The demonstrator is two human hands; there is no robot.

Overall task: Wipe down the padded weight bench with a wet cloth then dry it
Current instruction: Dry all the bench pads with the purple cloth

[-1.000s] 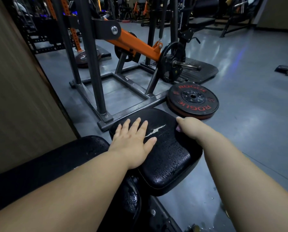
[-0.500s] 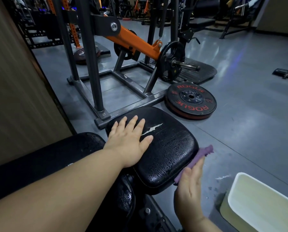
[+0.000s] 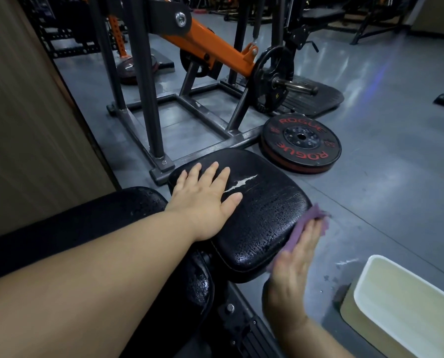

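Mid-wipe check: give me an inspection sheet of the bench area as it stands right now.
Surface: black seat pad is cracked and beaded with water, with a white tear near its middle; back pad shows droplets too.
Job's things: purple cloth lies against the seat pad's right edge; cream basin stands on the floor to the right.
Clutter: Rogue weight plate lies flat beyond the pad; water splashes sit by the basin.
Grippers: left hand rests flat on the pad top; right hand presses the cloth with straight fingers.
Cables: nothing seen.
Surroundings: plate-loaded machine with orange arm ahead; wood-look panel on the left.
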